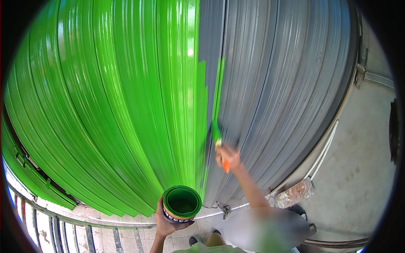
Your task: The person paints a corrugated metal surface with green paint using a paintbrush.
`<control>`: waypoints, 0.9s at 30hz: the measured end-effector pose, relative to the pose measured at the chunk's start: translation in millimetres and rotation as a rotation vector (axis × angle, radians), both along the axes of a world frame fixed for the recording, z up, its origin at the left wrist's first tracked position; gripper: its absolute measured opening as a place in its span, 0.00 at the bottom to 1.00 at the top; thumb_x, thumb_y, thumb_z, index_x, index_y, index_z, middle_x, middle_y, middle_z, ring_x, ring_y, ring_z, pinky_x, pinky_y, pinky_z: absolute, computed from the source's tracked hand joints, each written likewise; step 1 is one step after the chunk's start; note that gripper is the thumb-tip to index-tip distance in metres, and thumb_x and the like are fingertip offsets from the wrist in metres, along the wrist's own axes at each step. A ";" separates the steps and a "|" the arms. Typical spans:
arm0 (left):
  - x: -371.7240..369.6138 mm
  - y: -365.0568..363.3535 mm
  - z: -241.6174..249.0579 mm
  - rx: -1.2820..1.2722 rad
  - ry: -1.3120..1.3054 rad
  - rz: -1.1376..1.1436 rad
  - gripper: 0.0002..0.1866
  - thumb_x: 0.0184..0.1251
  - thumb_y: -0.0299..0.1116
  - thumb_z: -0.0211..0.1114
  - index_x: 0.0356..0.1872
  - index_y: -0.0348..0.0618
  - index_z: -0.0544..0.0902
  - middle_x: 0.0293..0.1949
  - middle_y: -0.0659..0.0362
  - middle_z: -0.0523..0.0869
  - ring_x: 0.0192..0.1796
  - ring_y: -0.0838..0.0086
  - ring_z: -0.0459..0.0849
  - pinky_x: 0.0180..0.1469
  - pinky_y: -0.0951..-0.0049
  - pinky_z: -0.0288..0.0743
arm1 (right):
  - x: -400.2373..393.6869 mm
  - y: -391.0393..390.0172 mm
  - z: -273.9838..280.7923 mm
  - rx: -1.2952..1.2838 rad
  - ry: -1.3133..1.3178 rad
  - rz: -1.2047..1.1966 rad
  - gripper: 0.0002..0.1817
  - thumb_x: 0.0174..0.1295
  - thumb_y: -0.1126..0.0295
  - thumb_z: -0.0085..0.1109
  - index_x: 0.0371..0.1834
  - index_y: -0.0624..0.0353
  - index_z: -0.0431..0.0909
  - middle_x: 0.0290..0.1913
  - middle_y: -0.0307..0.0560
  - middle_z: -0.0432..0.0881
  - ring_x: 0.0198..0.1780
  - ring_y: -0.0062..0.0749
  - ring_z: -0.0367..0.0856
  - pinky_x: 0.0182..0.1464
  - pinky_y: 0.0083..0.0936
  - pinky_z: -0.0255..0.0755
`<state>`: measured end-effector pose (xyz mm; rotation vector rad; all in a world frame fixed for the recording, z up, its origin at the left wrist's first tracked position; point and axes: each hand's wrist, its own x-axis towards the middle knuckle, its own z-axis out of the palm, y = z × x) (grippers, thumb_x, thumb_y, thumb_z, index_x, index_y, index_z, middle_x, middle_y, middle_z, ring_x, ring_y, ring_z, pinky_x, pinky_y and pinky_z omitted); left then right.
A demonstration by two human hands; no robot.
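Corrugated metal shutter (270,84) fills the view: roughly the left half, from nine to twelve o'clock, coated in wet glossy green; the right half, twelve to three o'clock, bare grey and, by the look of it, left to do. One fresh green stripe past the boundary, just right of centre. Paint can (182,203) at six o'clock, open, green inside, level not readable, gripped from below by the left hand (165,221). Right hand (228,157) just below centre, clenched around an orange-handled brush (217,139), green bristles pressed to the shutter at the paint edge.
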<state>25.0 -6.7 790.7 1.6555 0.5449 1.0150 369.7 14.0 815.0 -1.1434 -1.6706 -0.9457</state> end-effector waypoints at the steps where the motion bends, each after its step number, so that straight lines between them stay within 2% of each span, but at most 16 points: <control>1: -1.0 -1.4 -1.3 -0.026 0.008 0.001 0.61 0.20 0.34 0.87 0.64 0.35 0.60 0.53 0.50 0.80 0.56 0.63 0.81 0.60 0.62 0.75 | -3.7 -6.6 -32.7 -0.059 -0.005 -0.008 0.09 0.38 0.76 0.58 0.26 0.55 0.76 0.17 0.38 0.72 0.16 0.28 0.72 0.18 0.26 0.69; 4: -2.9 1.6 -7.4 0.016 0.001 -0.010 0.60 0.23 0.36 0.87 0.64 0.34 0.59 0.53 0.49 0.80 0.55 0.63 0.82 0.60 0.63 0.75 | -11.4 -22.2 -119.3 -0.309 0.030 -0.045 0.07 0.39 0.75 0.60 0.25 0.53 0.76 0.17 0.38 0.72 0.16 0.30 0.73 0.19 0.27 0.70; 8: -8.5 2.6 -9.8 0.059 0.093 0.008 0.60 0.25 0.37 0.87 0.64 0.33 0.60 0.53 0.49 0.81 0.55 0.63 0.82 0.59 0.63 0.75 | -11.8 -19.0 -124.3 -0.518 0.152 0.024 0.04 0.44 0.72 0.61 0.22 0.51 0.76 0.18 0.39 0.75 0.17 0.35 0.75 0.20 0.30 0.70; 11: -7.0 1.1 -10.0 0.006 0.106 0.010 0.59 0.21 0.35 0.87 0.62 0.34 0.61 0.52 0.50 0.81 0.54 0.64 0.82 0.59 0.64 0.75 | -13.0 -7.1 -32.1 -0.376 0.210 -0.005 0.03 0.46 0.72 0.60 0.21 0.53 0.76 0.19 0.41 0.77 0.18 0.37 0.76 0.22 0.29 0.71; 12: -8.3 -0.4 -12.3 0.015 0.114 0.002 0.59 0.22 0.36 0.87 0.63 0.34 0.61 0.52 0.50 0.81 0.54 0.64 0.82 0.59 0.64 0.75 | -11.5 -2.3 3.1 -0.340 0.208 -0.010 0.03 0.46 0.73 0.60 0.21 0.53 0.76 0.19 0.41 0.78 0.18 0.38 0.76 0.23 0.29 0.71; 13: -9.0 -0.1 -14.8 0.029 0.118 -0.005 0.59 0.23 0.37 0.87 0.63 0.33 0.61 0.52 0.49 0.81 0.55 0.64 0.82 0.59 0.64 0.75 | -5.0 4.6 28.3 -0.238 0.178 0.002 0.02 0.45 0.71 0.61 0.22 0.50 0.77 0.19 0.39 0.78 0.17 0.34 0.76 0.20 0.27 0.69; 14: -7.6 1.7 -16.6 0.042 0.123 -0.009 0.59 0.25 0.38 0.88 0.64 0.32 0.61 0.53 0.49 0.81 0.55 0.63 0.82 0.59 0.64 0.75 | -10.0 7.5 84.6 -0.007 0.173 0.073 0.01 0.45 0.72 0.59 0.21 0.52 0.77 0.18 0.39 0.78 0.17 0.32 0.76 0.20 0.27 0.69; 15: -6.0 2.4 -16.4 0.036 0.123 -0.011 0.59 0.25 0.38 0.88 0.64 0.32 0.61 0.53 0.49 0.81 0.55 0.63 0.82 0.59 0.64 0.75 | -10.3 6.2 111.0 0.083 0.132 0.076 0.02 0.47 0.73 0.58 0.24 0.55 0.79 0.18 0.40 0.78 0.17 0.30 0.77 0.20 0.25 0.69; 18: -3.6 0.3 -16.2 0.011 0.140 -0.016 0.60 0.25 0.39 0.88 0.64 0.32 0.61 0.54 0.49 0.80 0.56 0.64 0.81 0.60 0.64 0.75 | -18.0 -3.5 132.1 0.293 0.128 -0.035 0.09 0.50 0.72 0.56 0.32 0.60 0.84 0.17 0.43 0.77 0.17 0.29 0.76 0.21 0.23 0.69; 20: -2.8 0.9 -17.4 0.009 0.161 -0.020 0.60 0.24 0.39 0.88 0.64 0.32 0.60 0.54 0.48 0.80 0.56 0.64 0.81 0.60 0.63 0.74 | -13.5 4.6 115.7 0.426 0.101 -0.066 0.17 0.51 0.69 0.53 0.41 0.64 0.85 0.18 0.45 0.78 0.16 0.28 0.74 0.20 0.22 0.68; 23: -6.1 5.5 -28.5 0.038 0.197 -0.015 0.60 0.22 0.37 0.88 0.63 0.34 0.61 0.54 0.49 0.79 0.57 0.63 0.80 0.60 0.62 0.74 | -10.9 18.0 35.5 0.310 0.068 -0.128 0.17 0.51 0.70 0.54 0.41 0.63 0.86 0.20 0.46 0.80 0.16 0.27 0.74 0.19 0.23 0.67; 27: 0.9 1.8 -32.9 -0.053 0.188 -0.018 0.61 0.20 0.38 0.89 0.63 0.34 0.62 0.55 0.47 0.79 0.57 0.62 0.80 0.60 0.60 0.74 | -14.9 4.6 -82.3 0.114 0.121 -0.090 0.18 0.52 0.70 0.55 0.46 0.62 0.84 0.20 0.41 0.76 0.16 0.26 0.72 0.20 0.23 0.71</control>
